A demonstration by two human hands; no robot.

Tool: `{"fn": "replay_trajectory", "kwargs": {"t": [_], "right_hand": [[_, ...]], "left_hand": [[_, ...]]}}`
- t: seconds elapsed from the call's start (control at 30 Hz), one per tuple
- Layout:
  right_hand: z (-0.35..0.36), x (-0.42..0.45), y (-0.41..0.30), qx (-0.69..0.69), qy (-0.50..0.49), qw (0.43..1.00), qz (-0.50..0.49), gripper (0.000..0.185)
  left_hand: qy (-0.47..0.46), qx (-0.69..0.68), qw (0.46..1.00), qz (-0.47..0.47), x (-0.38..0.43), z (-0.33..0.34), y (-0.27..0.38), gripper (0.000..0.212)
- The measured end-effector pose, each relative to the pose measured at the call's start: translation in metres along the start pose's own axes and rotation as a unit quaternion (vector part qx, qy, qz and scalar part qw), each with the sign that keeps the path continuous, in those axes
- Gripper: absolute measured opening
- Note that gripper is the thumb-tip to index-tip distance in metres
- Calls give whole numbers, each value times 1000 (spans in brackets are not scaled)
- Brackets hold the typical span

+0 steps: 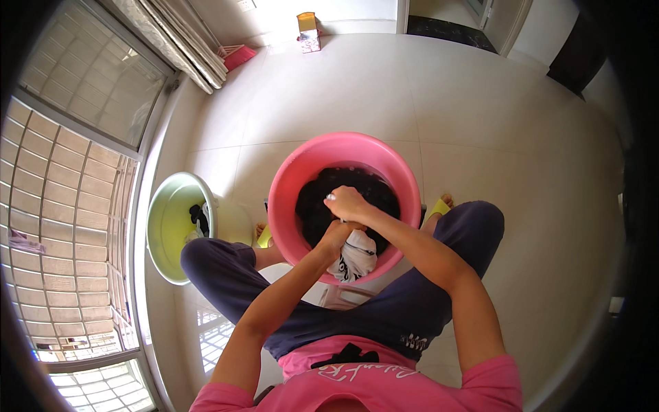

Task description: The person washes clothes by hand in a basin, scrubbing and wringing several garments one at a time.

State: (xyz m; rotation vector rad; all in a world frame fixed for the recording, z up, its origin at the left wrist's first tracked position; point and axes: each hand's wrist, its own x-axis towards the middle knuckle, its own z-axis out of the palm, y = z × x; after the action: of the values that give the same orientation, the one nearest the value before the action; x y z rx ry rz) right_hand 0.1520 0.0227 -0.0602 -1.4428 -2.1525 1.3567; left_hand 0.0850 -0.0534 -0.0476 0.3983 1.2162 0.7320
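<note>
A large pink plastic tub (284, 175) stands between my knees, with dark soaked fabric (314, 190) filling its bottom. Over it, my left hand (339, 234) is closed on a white cloth (359, 252) with black print, which bulges out below the hand towards the tub's near rim. My right hand (347, 202) is just beyond the left, fingers curled tightly, and a bit of white shows beneath it where it grips the same bunched cloth. The part of the cloth inside both fists is hidden. Something small and white shows on my right hand.
On the left, a pale green bucket (180, 180) holds black and white fabric (198, 219). A plastic stool (342, 297) is partly visible below the tub. A pink broom head (239, 56) and a small open box (309, 38) lie near the far wall. A barred window (67, 206) is at left.
</note>
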Motion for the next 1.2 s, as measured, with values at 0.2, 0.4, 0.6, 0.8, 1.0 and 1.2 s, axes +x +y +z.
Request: {"fn": "replay_trajectory", "kwargs": {"t": [0.2,0.4,0.6,0.8,1.0,1.2], "right_hand": [[-66,0,-5,323,-60,942,72,68],[-68,2,20,275,-26,957,94,54],[-51,0,46,104,26,994,37,30],[-21,0,71,-76,-13,997,7,25],[20,18,59,-191,-50,980,22,31],[73,41,61,-247,-18,967,52,34]], "left_hand": [[3,-87,986,140,-24,-42,46,36],[116,-150,871,453,-83,-149,121,24],[167,-255,839,451,-155,-284,151,31],[359,-479,730,329,-147,-369,85,62],[316,-423,779,338,-148,-390,101,50],[126,-108,875,454,-119,-191,157,34]]}}
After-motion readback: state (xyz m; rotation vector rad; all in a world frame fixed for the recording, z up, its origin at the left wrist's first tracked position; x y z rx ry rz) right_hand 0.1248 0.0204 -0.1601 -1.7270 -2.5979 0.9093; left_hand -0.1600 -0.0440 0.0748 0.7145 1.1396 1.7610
